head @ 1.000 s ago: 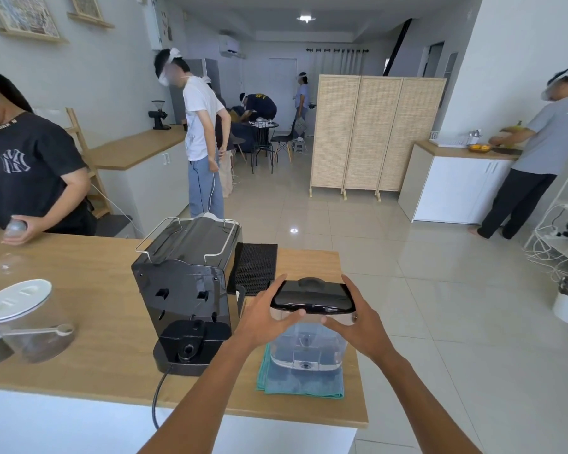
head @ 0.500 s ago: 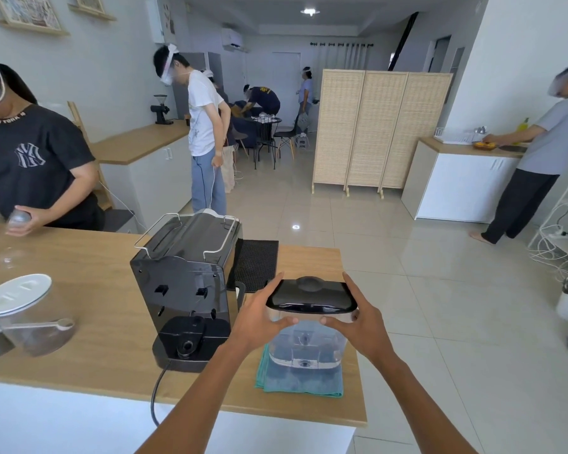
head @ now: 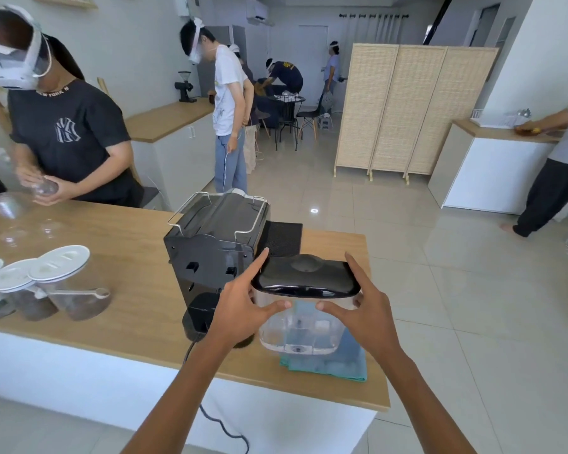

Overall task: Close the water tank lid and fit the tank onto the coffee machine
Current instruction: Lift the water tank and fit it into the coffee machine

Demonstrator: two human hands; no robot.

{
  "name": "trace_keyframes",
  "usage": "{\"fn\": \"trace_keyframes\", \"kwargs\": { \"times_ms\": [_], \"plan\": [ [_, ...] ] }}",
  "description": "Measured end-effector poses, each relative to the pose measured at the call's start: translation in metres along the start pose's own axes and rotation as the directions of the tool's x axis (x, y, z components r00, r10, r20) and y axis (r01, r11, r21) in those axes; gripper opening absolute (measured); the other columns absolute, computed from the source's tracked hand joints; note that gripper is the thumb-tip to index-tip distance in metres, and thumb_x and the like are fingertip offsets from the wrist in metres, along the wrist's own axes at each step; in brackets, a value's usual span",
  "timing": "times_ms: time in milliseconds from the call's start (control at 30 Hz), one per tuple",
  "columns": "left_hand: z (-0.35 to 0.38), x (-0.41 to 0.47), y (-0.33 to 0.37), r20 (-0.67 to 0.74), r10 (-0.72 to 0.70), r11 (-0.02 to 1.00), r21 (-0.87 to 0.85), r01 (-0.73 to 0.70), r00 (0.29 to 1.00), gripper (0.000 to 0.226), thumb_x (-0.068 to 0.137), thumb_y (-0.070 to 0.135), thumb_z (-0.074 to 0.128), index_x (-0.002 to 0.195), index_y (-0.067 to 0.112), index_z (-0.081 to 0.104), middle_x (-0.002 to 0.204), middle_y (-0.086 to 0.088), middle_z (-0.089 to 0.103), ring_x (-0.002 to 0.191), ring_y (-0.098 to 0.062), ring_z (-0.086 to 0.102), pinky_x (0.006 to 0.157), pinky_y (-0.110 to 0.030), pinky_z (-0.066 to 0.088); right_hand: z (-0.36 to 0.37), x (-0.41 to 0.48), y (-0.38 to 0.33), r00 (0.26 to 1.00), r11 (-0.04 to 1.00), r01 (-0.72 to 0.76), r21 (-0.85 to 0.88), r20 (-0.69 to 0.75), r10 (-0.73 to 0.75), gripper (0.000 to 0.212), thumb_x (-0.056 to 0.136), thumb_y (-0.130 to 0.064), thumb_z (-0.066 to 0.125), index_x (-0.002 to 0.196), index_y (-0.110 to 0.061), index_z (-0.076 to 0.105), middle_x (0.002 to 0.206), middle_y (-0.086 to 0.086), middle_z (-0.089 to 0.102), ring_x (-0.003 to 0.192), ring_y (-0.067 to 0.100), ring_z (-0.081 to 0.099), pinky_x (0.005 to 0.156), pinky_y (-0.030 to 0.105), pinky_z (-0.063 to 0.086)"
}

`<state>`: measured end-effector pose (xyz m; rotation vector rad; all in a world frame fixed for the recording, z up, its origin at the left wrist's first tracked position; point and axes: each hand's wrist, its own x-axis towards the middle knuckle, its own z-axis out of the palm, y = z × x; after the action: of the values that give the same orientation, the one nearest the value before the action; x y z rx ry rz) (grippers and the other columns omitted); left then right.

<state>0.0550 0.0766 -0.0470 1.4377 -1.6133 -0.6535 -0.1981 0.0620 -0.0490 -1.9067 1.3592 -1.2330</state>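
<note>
A clear water tank [head: 300, 332] with a glossy black lid [head: 305, 279] down flat on top is held just above a teal cloth [head: 336, 368] near the counter's right end. My left hand [head: 243, 309] grips its left side, thumb under the lid rim. My right hand [head: 363, 309] grips its right side the same way. The black coffee machine [head: 212, 250] stands just left of the tank with its back toward me; its base [head: 199, 314] shows below my left hand.
Several lidded glass jars [head: 64, 286] sit on the wooden counter [head: 138, 309] at left. A black mat [head: 284, 237] lies behind the machine. A power cord [head: 223, 427] hangs off the front edge. A person in a black shirt [head: 69, 136] works across the counter.
The tank has shifted slightly up and left toward the machine in both hands. The view has dipped and moved closer to the counter.
</note>
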Motion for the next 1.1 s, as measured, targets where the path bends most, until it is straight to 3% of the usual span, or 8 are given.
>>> {"fn": "trace_keyframes", "kwargs": {
  "times_ms": [200, 333, 433, 533, 667, 833, 1000, 1100],
  "plan": [
    [-0.046, -0.012, -0.012, -0.061, 0.006, 0.999, -0.035, -0.008, 0.998, 0.107, 0.066, 0.060, 0.081, 0.157, 0.041, 0.028, 0.097, 0.001, 0.057, 0.089, -0.015, 0.050, 0.080, -0.031, 0.044, 0.039, 0.005, -0.033, 1.000, 0.999, 0.021, 0.037, -0.014, -0.021, 0.107, 0.061, -0.057, 0.087, 0.154, -0.043, 0.035, 0.124, -0.034, 0.060, 0.098, -0.001, 0.062, 0.085, 0.020, 0.053],
    [-0.078, -0.016, -0.027, -0.077, -0.004, 0.998, -0.068, -0.001, 0.997, 0.106, 0.067, 0.059, 0.083, 0.155, 0.047, 0.027, 0.096, -0.001, 0.056, 0.080, -0.019, 0.054, 0.079, -0.033, 0.047, 0.069, 0.009, -0.058, 1.000, 0.998, -0.008, 0.059, -0.016, 0.008, 0.109, 0.057, -0.067, 0.082, 0.153, -0.045, 0.035, 0.107, -0.024, 0.068, 0.074, -0.007, 0.056, 0.074, 0.009, 0.046],
    [-0.103, -0.013, -0.038, -0.090, -0.013, 0.998, -0.057, 0.008, 0.996, 0.104, 0.068, 0.054, 0.085, 0.155, 0.048, 0.027, 0.097, -0.001, 0.058, 0.080, -0.017, 0.053, 0.084, -0.047, 0.058, 0.093, 0.013, -0.072, 0.998, 0.998, -0.039, 0.056, -0.039, 0.041, 0.114, 0.053, -0.077, 0.076, 0.154, -0.046, 0.032, 0.064, -0.008, 0.053, 0.056, 0.006, 0.043, 0.056, 0.015, 0.041],
    [-0.126, -0.007, -0.050, -0.083, -0.011, 0.999, -0.042, 0.007, 0.996, 0.103, 0.070, 0.053, 0.085, 0.155, 0.046, 0.027, 0.099, 0.003, 0.054, 0.092, -0.036, 0.065, 0.089, -0.053, 0.057, 0.117, 0.018, -0.083, 0.995, 0.994, -0.082, 0.069, -0.056, 0.086, 0.114, 0.053, -0.075, 0.078, 0.153, -0.052, 0.029, 0.072, 0.015, 0.058, 0.053, 0.007, 0.037, 0.056, 0.026, 0.044],
    [-0.149, 0.004, -0.069, -0.062, 0.009, 0.997, -0.082, -0.015, 0.998, 0.106, 0.068, 0.055, 0.084, 0.157, 0.044, 0.027, 0.101, 0.006, 0.050, 0.092, -0.015, 0.055, 0.089, -0.033, 0.052, 0.145, 0.025, -0.095, 0.994, 0.995, -0.076, 0.069, -0.078, 0.081, 0.117, 0.052, -0.080, 0.075, 0.154, -0.051, 0.026, 0.062, -0.007, 0.052, 0.053, 0.008, 0.040, 0.053, 0.015, 0.040],
    [-0.167, 0.018, -0.080, -0.068, 0.050, 0.991, -0.122, -0.058, 0.996, 0.101, 0.074, 0.040, 0.087, 0.157, 0.039, 0.029, 0.145, 0.010, 0.059, 0.131, -0.008, 0.057, 0.113, -0.036, 0.046, 0.170, 0.033, -0.106, 0.993, 0.996, -0.063, 0.060, -0.100, 0.068, 0.123, 0.052, -0.081, 0.075, 0.157, -0.044, 0.023, 0.101, -0.051, 0.060, 0.080, 0.009, 0.066, 0.073, 0.017, 0.054],
    [-0.172, 0.026, -0.088, -0.068, 0.051, 0.988, -0.141, -0.060, 0.996, 0.103, 0.075, 0.035, 0.087, 0.159, 0.034, 0.028, 0.155, 0.004, 0.051, 0.144, -0.014, 0.047, 0.117, -0.045, 0.042, 0.185, 0.034, -0.116, 0.988, 0.997, -0.064, 0.051, -0.134, 0.071, 0.117, 0.063, -0.066, 0.081, 0.159, -0.042, 0.017, 0.124, -0.018, 0.070, 0.086, -0.002, 0.061, 0.090, 0.029, 0.055],
    [-0.173, 0.028, -0.091, -0.067, 0.051, 0.990, -0.131, -0.060, 0.996, 0.102, 0.074, 0.042, 0.085, 0.158, 0.038, 0.027, 0.155, 0.003, 0.050, 0.146, -0.020, 0.045, 0.117, -0.047, 0.041, 0.192, 0.035, -0.117, 0.985, 0.996, -0.079, 0.045, -0.147, 0.085, 0.113, 0.066, -0.061, 0.081, 0.157, -0.049, 0.015, 0.127, -0.018, 0.069, 0.095, 0.000, 0.065, 0.092, 0.027, 0.055]
  ]
}}
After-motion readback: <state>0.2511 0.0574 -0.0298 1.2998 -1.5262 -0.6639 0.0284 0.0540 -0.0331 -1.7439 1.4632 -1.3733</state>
